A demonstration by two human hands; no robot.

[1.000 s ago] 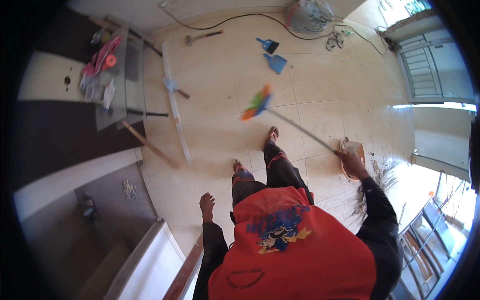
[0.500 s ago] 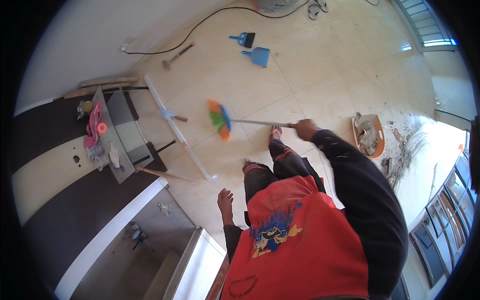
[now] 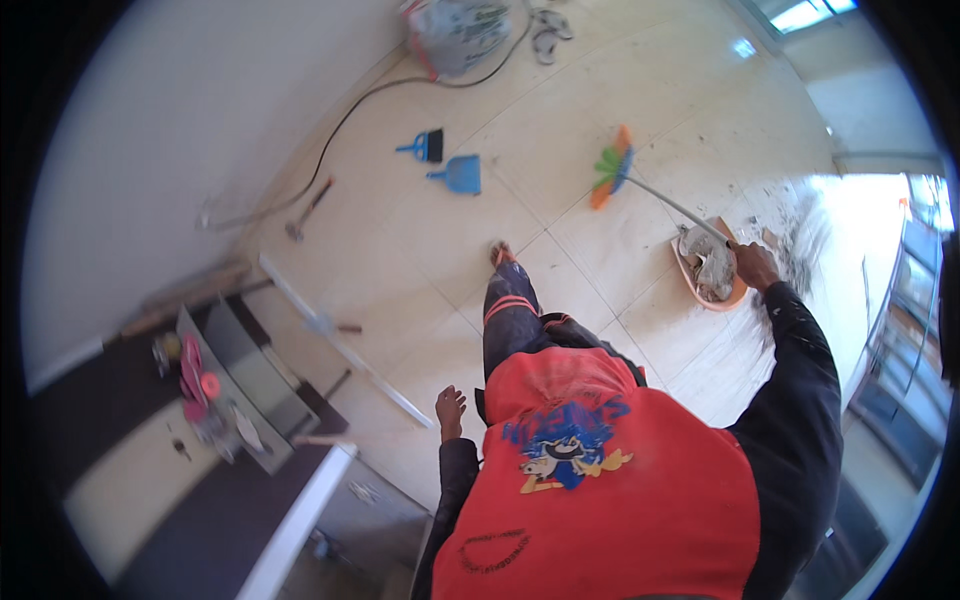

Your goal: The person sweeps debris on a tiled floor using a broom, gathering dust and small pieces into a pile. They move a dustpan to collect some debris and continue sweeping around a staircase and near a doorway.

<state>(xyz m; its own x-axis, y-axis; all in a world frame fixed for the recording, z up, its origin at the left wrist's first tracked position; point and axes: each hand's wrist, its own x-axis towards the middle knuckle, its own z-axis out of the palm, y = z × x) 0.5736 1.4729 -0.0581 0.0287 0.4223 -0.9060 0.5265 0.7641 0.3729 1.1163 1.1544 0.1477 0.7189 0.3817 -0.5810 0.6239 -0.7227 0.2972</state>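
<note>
My right hand (image 3: pixel 757 266) is closed round the grey handle of a broom (image 3: pixel 612 168) with orange, green and blue bristles. The broom reaches forward and left from the hand, its head over the tiled floor. Beneath the handle, close to that hand, is an orange tub (image 3: pixel 735 297) filled with grey rubble and scraps. My left hand (image 3: pixel 451 408) hangs at my side with nothing in it, fingers apart.
Ahead lie a blue dustpan (image 3: pixel 463 175), a small blue brush (image 3: pixel 431 146) and a hammer (image 3: pixel 308 212). A black cable (image 3: pixel 345 125) runs by the wall to a full plastic bag (image 3: pixel 458 38). Debris (image 3: pixel 797 240) covers the right floor; a white strip (image 3: pixel 335 340) lies left.
The broom has swung from the left over to the right, and my right hand has moved right, above the tub. I have stepped and turned; my left hand still hangs empty.
</note>
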